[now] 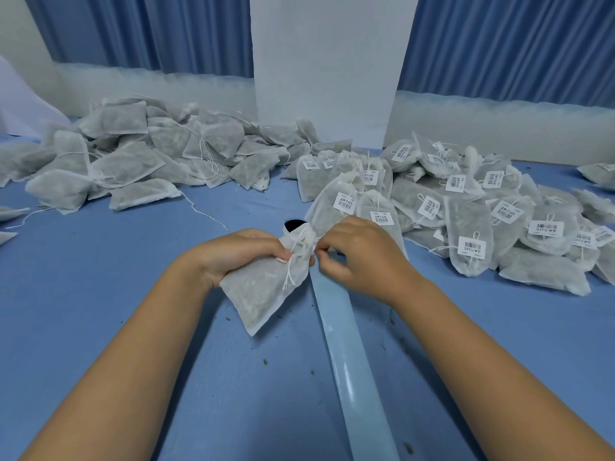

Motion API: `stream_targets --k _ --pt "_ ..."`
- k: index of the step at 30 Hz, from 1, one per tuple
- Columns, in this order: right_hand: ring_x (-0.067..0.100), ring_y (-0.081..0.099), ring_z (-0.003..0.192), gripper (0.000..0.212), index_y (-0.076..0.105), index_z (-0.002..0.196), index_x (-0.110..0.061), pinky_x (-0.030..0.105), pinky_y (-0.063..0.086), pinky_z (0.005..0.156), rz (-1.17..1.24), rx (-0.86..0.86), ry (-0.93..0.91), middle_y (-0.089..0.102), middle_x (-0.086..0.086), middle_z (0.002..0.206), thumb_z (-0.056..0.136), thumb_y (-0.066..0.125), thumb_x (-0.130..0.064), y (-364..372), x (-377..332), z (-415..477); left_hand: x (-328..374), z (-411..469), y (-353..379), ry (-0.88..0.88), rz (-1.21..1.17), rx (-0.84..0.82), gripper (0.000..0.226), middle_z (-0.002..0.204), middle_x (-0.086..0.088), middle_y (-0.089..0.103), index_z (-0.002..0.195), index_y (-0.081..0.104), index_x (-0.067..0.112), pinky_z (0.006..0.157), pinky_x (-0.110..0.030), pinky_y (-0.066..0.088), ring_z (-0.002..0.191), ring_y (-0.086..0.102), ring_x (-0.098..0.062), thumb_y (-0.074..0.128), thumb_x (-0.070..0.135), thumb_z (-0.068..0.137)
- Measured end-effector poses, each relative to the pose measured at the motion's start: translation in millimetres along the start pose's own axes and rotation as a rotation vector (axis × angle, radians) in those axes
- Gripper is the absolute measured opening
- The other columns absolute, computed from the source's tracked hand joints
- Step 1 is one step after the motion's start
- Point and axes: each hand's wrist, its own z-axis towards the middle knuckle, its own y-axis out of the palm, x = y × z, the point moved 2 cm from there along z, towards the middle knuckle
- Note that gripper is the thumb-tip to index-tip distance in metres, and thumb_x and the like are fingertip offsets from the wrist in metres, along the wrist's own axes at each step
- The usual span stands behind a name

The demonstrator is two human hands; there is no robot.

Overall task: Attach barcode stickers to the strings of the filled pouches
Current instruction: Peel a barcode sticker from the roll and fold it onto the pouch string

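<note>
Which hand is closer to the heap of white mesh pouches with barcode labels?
Right. The right hand, pinching a small white sticker, lies just before that labelled heap; the left hand, gripping a white mesh pouch, is farther away.

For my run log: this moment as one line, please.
left hand holds pouch | right hand pinches sticker at string | step: attaching

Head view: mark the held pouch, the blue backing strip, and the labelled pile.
held pouch [263, 291], head view, filled body below the tied neck.
backing strip [346, 354], head view, bare middle of its length.
labelled pile [466, 217], head view, body of a front pouch.
</note>
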Motion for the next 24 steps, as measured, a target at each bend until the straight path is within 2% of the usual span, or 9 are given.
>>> stream_targets --k 2,5,10,12,14,17,20,23,24 --pt "0.026 0.057 0.077 0.013 0.073 0.080 -0.008 0.039 0.048 0.073 -0.001 -0.019 0.037 0.066 0.003 0.072 0.085 0.066 -0.018 2 0 0 1 0 2 -0.010 0.010 -0.014 0.018 0.059 0.003 0.067 0.053 0.072 0.020 0.047 -0.017 0.047 0.051 0.064 -0.009 0.065 0.024 0.069" --pt "0.023 0.056 0.082 0.015 0.072 0.083 -0.010 0.037 0.046 0.074 0.035 -0.021 0.111 0.066 0.002 0.077 0.088 0.064 -0.022 5 1 0 0 1 3 -0.010 0.013 -0.042 0.015 0.062 0.001 0.068 0.057 0.073 0.018 0.048 -0.017 0.049 0.052 0.064 -0.009 0.066 0.023 0.069" --pt "0.016 0.060 0.083 0.013 0.068 0.090 -0.015 0.035 0.049 0.075 0.216 -0.006 0.336 0.068 -0.005 0.084 0.091 0.059 -0.024 10 8 0 0 -1 1 0.005 -0.011 -0.056 0.014 0.090 -0.009 0.075 0.082 0.079 0.008 0.057 -0.021 0.053 0.066 0.069 -0.015 0.069 0.017 0.077" --pt "0.012 0.061 0.078 0.009 0.066 0.087 -0.016 0.033 0.051 0.075 0.334 0.016 0.423 0.067 -0.007 0.081 0.090 0.059 -0.020 10 11 0 -1 -2 1 0.004 -0.025 -0.068 0.027 0.112 -0.017 0.073 0.100 0.075 -0.002 0.069 -0.026 0.055 0.084 0.069 -0.020 0.068 0.015 0.080" --pt "0.008 0.059 0.072 0.008 0.065 0.085 -0.015 0.027 0.049 0.071 0.416 0.041 0.487 0.065 -0.008 0.078 0.089 0.059 -0.017 11 15 1 -1 -2 -1 -0.011 -0.020 -0.053 0.044 0.123 -0.020 0.068 0.111 0.070 -0.006 0.079 -0.032 0.054 0.098 0.064 -0.028 0.067 0.021 0.076" --pt "0.005 0.055 0.064 0.007 0.065 0.085 -0.015 0.019 0.043 0.063 0.476 0.045 0.540 0.067 -0.003 0.076 0.089 0.058 -0.014 12 18 1 0 -3 -1 -0.010 -0.049 -0.030 0.048 0.126 -0.020 0.066 0.110 0.071 -0.004 0.078 -0.033 0.053 0.097 0.063 -0.028 0.066 0.025 0.072" --pt "0.003 0.050 0.059 0.008 0.061 0.085 -0.017 0.017 0.040 0.059 0.504 0.038 0.554 0.066 -0.001 0.072 0.090 0.056 -0.014 15 20 0 1 -3 0 -0.001 -0.093 -0.060 0.049 0.126 -0.015 0.067 0.110 0.073 0.000 0.075 -0.028 0.056 0.091 0.067 -0.021 0.069 0.026 0.069" --pt "-0.001 0.051 0.059 0.008 0.060 0.086 -0.019 0.012 0.038 0.058 0.501 0.043 0.510 0.062 -0.008 0.072 0.092 0.056 -0.015 14 20 0 4 -4 1 0.028 -0.242 -0.143 0.045 0.127 -0.010 0.067 0.122 0.069 0.011 0.085 -0.026 0.055 0.107 0.067 -0.018 0.060 0.022 0.080" --pt "-0.001 0.052 0.060 0.008 0.060 0.087 -0.019 0.011 0.039 0.059 0.501 0.040 0.487 0.063 -0.009 0.075 0.092 0.056 -0.015 13 20 0 5 -4 2 0.030 -0.324 -0.163 0.046 0.127 -0.010 0.068 0.125 0.068 0.015 0.081 -0.024 0.056 0.108 0.066 -0.017 0.057 0.021 0.080"
